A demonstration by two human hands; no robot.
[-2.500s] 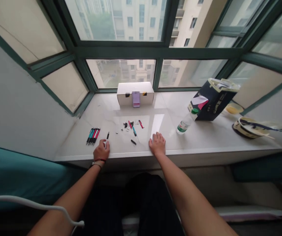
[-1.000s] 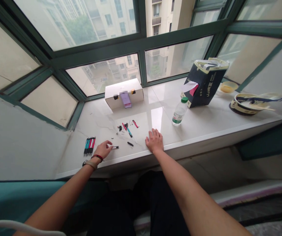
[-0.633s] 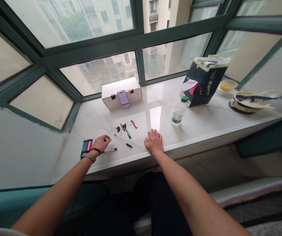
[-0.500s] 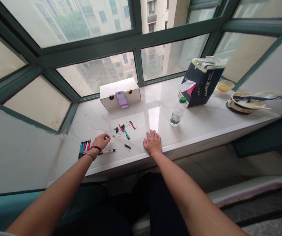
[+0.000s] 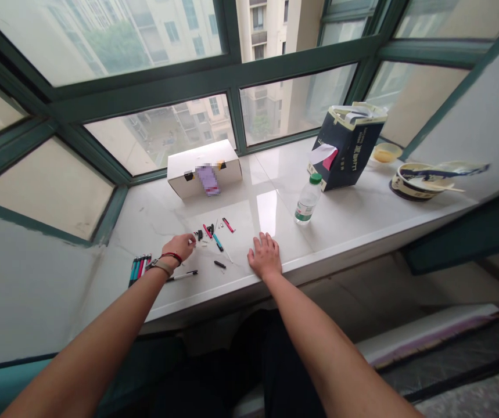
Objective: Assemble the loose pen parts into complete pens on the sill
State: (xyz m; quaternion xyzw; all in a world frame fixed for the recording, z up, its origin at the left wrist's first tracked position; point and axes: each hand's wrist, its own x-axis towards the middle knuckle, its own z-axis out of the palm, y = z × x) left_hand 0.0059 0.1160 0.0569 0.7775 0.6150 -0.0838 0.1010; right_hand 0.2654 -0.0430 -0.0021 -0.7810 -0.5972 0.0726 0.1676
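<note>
White box (image 5: 205,155), beyond the hands (image 5: 265,256); green-capped clear bottle (image 5: 307,202), right of both hands; dark printed bag (image 5: 356,152), just behind the bottle; patterned bowl (image 5: 408,190), farther right.

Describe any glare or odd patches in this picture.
Head view: bright glare lies on the white ledge, likely from the windows; head view: the purple item against the white box is pixelated; head view: small parts near the left hand lack clear detail.

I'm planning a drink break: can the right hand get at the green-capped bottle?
Probably yes: the right hand rests on the ledge near the green-capped bottle, and nothing visible stands between them.
</note>
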